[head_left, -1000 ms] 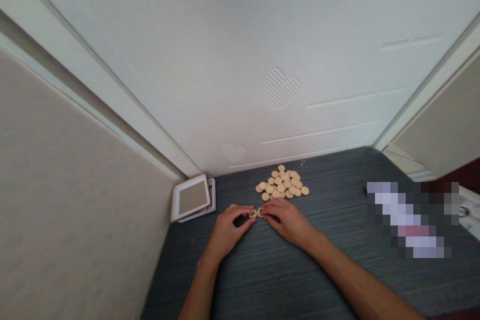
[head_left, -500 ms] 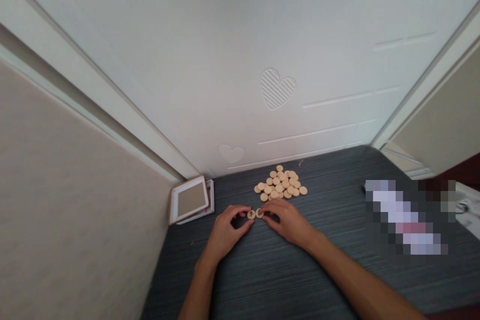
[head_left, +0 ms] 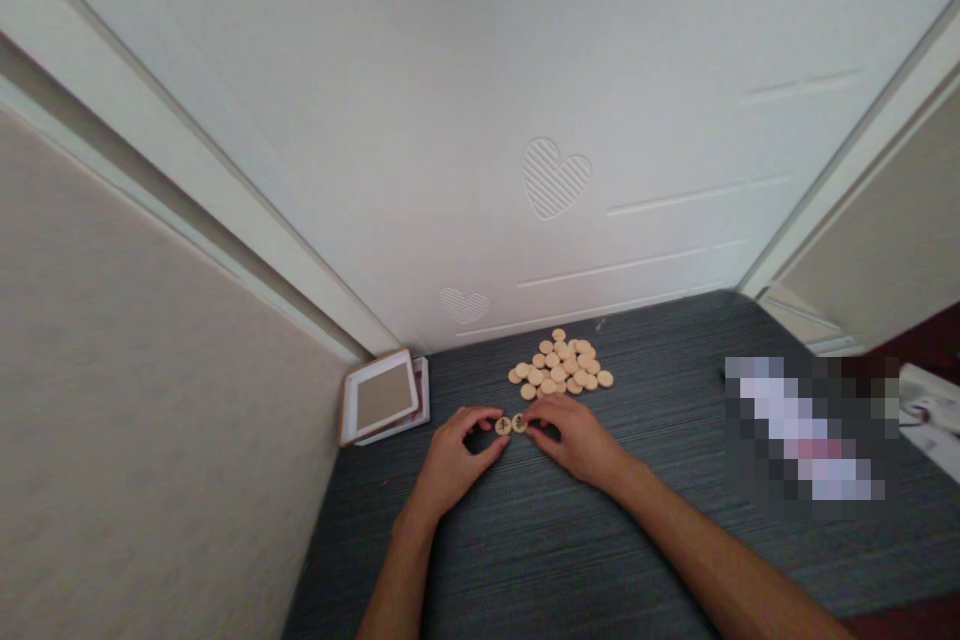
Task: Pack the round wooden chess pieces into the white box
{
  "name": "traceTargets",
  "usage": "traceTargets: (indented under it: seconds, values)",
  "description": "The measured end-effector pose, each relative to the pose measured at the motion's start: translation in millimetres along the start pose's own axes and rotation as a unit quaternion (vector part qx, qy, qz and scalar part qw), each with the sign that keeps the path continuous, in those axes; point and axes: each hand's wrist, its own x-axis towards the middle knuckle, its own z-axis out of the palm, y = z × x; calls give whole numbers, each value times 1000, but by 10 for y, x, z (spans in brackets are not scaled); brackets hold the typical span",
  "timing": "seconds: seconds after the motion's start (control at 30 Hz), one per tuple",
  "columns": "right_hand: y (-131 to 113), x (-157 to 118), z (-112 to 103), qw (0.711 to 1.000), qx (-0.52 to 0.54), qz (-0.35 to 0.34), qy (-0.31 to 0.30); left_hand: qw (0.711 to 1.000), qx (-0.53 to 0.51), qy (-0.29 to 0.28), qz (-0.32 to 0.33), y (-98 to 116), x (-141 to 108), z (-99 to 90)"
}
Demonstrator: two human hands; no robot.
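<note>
Two round wooden discs with dark characters lie side by side on the dark table (head_left: 480,550). My left hand (head_left: 457,455) has thumb and forefinger closed on the edges of the left disc (head_left: 503,426). The right disc (head_left: 518,424) is pinched between the thumb and fingers of my right hand (head_left: 574,440). The discs touch or nearly touch. Just beyond my right hand is a loose pile of pale wooden discs (head_left: 559,374), several overlapping, with no marks that I can make out.
At the table's back left corner, a shallow box lid (head_left: 384,396) leans on a white box (head_left: 425,390). A white panel with raised hearts (head_left: 556,178) stands behind the table. A pixelated patch (head_left: 806,435) covers something at the right.
The view has shifted very slightly. Both hands keep their places at the two discs, and the pile looks the same.
</note>
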Motion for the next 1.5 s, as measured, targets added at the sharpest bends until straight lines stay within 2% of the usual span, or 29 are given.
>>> traceTargets:
  seconds: [0.6, 0.77, 1.17, 1.5]
  values:
    - [-17, -24, -2, 1000, -10, -19, 12, 1000, -5, 15, 2, -11, -7, 16]
    - [-26, -28, -21, 1000, -1, -6, 21, 1000, -4, 17, 1, -19, -9, 20]
    - [0, -53, 14, 996, -65, -56, -9, 1000, -6, 14, 5, -34, -6, 32]
    - [-8, -41, -1, 997, -43, -59, -6, 1000, 1, 14, 7, -22, -7, 19]
